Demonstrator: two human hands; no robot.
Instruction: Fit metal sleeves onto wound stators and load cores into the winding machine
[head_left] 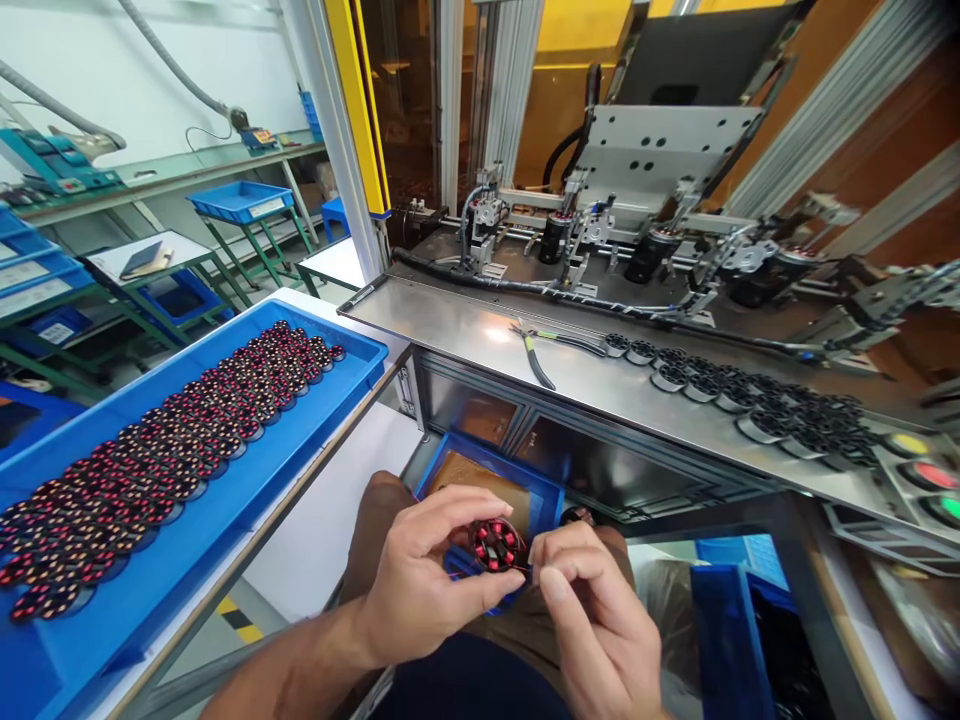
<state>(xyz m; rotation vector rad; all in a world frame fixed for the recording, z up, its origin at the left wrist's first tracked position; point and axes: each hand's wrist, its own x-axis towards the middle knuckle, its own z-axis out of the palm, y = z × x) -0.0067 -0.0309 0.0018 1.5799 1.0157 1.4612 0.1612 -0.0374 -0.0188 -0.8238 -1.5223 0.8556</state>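
My left hand (431, 575) is closed around the rim of a small round motor stator (495, 547), with thumb below and fingers above. Its red-wound coils face up towards me. To the right, the thumb and forefinger of my right hand (596, 610) are pinched together close beside the stator. A thin wire seems to run from the stator's lower right edge to those fingertips, though its end is hidden. Both hands are above my lap.
On the left, a blue tray (247, 520) holds rows of similar red-wound stators (172, 440). Pliers (534, 355) and several black round parts (720, 385) lie on the metal ledge (450, 318) before the machine. Push buttons (930, 474) sit at the right; a blue bin (551, 500) stands below.
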